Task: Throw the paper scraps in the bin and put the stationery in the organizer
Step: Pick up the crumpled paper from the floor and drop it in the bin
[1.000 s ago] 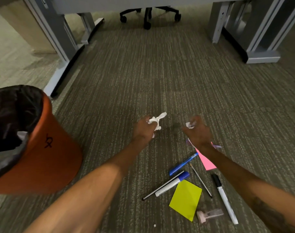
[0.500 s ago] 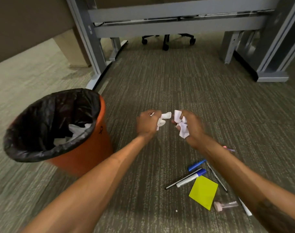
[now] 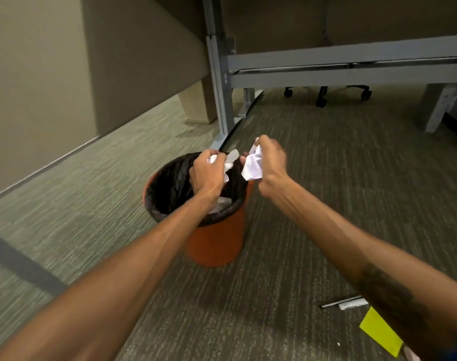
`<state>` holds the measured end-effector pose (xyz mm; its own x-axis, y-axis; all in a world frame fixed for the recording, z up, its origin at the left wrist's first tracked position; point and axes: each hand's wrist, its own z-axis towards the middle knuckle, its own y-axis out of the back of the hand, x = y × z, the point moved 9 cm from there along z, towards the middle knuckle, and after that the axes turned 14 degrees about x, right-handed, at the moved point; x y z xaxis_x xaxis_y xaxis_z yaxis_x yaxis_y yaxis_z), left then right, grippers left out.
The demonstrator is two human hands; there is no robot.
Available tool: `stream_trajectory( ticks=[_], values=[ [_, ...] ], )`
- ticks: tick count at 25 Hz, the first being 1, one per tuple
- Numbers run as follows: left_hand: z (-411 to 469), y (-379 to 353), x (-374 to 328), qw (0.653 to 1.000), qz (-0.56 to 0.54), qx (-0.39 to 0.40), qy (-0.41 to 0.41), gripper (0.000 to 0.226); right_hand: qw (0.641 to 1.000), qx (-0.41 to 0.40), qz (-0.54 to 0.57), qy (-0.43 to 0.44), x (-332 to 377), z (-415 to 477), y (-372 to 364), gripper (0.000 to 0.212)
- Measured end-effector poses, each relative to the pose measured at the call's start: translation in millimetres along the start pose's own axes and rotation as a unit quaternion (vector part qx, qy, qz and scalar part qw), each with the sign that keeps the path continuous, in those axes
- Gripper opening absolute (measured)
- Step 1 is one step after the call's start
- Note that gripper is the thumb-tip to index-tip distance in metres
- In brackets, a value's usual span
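Note:
An orange bin point(image 3: 217, 246) with a black liner stands on the carpet at centre, with white paper lying inside. My left hand point(image 3: 208, 175) hovers over the bin's opening, shut on a crumpled white paper scrap point(image 3: 228, 160). My right hand point(image 3: 270, 165) is just beyond the bin's right rim, shut on a second white paper scrap point(image 3: 253, 166). At the lower right, partly hidden by my right forearm, lie a yellow sticky note point(image 3: 380, 330), a thin pen point(image 3: 338, 303) and a white marker point(image 3: 351, 305).
A grey desk frame point(image 3: 221, 82) with its leg stands right behind the bin. Office chair casters point(image 3: 322, 99) show under the desk. A beige partition wall point(image 3: 39, 87) runs along the left. Carpet spreads to the right of the bin.
My view has swung left, so the bin sits at centre. Both hands carried their scraps from beside the bin up to its opening. Most stationery has slid out of view.

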<state>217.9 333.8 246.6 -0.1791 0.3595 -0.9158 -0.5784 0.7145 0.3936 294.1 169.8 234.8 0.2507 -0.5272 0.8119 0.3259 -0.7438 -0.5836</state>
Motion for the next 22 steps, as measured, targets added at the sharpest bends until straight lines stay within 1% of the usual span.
stream_trajectory(
  ticks=[2,5,7,10,12,14,15,17,19,22],
  values=[
    [6.8,27.6,18.4,0.999,-0.019,-0.009,0.047,0.024,0.998,0.009,-0.054,0.021,-8.5,7.7,-23.8,0.012],
    [12.6,48.0,47.6,0.991,-0.069,0.006,0.116,0.04,0.982,0.048,-0.178,0.034,-25.5,14.0,-43.6,0.031],
    [12.1,55.3,57.9,0.987,-0.09,0.009,0.131,0.052,0.971,0.075,-0.225,0.016,-40.6,15.5,-46.5,0.046],
    [10.0,56.3,67.4,0.989,-0.081,0.007,0.123,0.056,0.967,0.115,-0.227,-0.002,-52.3,14.8,-43.6,0.051],
    [8.5,50.0,60.9,0.994,-0.056,0.0,0.095,0.048,0.97,0.132,-0.206,0.006,-48.4,12.6,-36.6,0.051],
    [7.0,34.2,43.7,0.998,-0.023,0.013,0.05,0.038,0.968,0.139,-0.209,0.017,-40.2,7.6,-25.6,0.04],
    [6.2,22.7,32.3,0.999,-0.004,0.026,0.02,0.038,0.966,0.136,-0.219,0.021,-34.8,5.2,-17.7,0.035],
    [2.1,-4.2,6.6,0.998,0.023,0.038,-0.043,0.038,0.957,0.128,-0.259,0.036,-18.7,-2.8,2.1,0.031],
    [-5.2,-35.6,-18.7,0.993,0.018,0.052,-0.101,0.03,0.942,0.123,-0.309,0.044,-3.0,-11.3,25.9,0.031],
    [-23.8,-94.1,-42.3,0.984,0.018,0.099,-0.148,0.022,0.93,0.099,-0.351,0.039,17.6,-23.1,78.3,0.031]
  ],
)
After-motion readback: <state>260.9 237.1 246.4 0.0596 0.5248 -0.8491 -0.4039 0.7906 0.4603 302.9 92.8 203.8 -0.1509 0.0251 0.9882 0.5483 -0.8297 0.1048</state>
